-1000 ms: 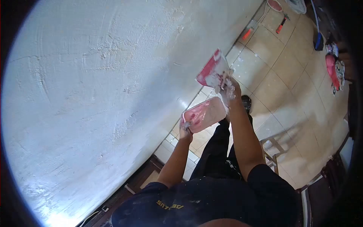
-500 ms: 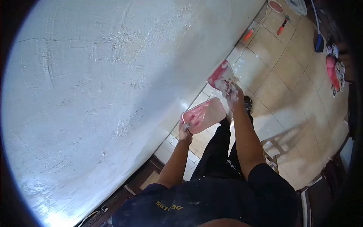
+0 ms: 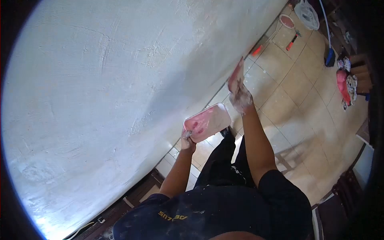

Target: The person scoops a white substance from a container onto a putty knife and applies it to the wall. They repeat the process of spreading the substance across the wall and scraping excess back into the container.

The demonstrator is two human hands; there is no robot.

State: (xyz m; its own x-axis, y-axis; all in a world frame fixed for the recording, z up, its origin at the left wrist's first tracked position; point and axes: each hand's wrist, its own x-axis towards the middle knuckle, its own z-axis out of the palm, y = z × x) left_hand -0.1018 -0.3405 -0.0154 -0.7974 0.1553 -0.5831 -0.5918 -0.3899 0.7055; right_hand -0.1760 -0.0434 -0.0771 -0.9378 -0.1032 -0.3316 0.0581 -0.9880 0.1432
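My left hand (image 3: 188,142) grips one end of a shallow pink plastic tray (image 3: 210,122), its thumb over the rim. Whitish paste is smeared across the tray's inside, with darker pink spots near the thumb. My right hand (image 3: 241,100), coated in white paste, is closed on a flat pink plastic scraper (image 3: 237,75), now seen nearly edge-on. The scraper is above and to the right of the tray, apart from it, near the foot of the wall (image 3: 100,100). Rough patches of white coating show on that wall.
On the tiled floor (image 3: 298,86) lie a hammer (image 3: 293,42), an orange-red handled tool (image 3: 257,50) and a pink round-headed racket (image 3: 287,21). A white plastic bag (image 3: 307,15), a blue broom (image 3: 330,57) and a pink cloth bundle (image 3: 343,85) are farther right.
The scraper has turned from showing its broad face to nearly edge-on, in my right hand. Tray and left hand sit slightly farther left in view. The camera view has shifted too.
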